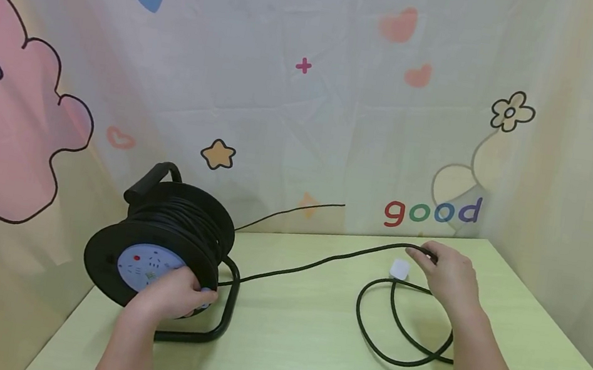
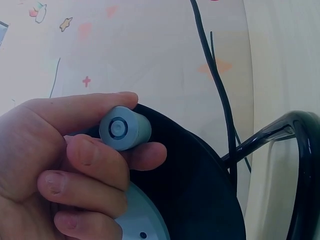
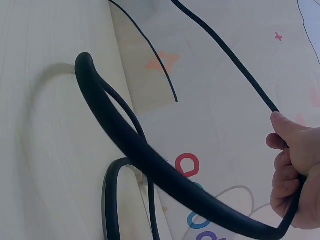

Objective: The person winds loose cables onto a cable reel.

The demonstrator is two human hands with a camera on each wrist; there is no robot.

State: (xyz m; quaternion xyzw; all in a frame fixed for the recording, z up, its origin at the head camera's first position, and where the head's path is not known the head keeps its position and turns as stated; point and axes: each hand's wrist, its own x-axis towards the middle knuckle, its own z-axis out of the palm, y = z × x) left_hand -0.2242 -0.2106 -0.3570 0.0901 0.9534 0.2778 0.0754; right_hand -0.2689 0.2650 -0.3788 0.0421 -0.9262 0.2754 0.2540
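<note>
We see much slim black cable (image 1: 178,220) wound on the round, black plastic reel (image 1: 134,266) at left, loops left unwound, left hand (image 1: 169,297) pinching the pale-blue cylindrical knob (image 2: 126,128), right hand (image 1: 450,281) gripping cable.

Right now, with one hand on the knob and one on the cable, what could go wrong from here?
The cable lies in crossing loops beyond the right hand, so it might tangle.
The plug rests on the table by those loops; a hard pull could drag it.
The left hand pinches only the knob and neither hand grips the stand, so the reel might shift.
</note>
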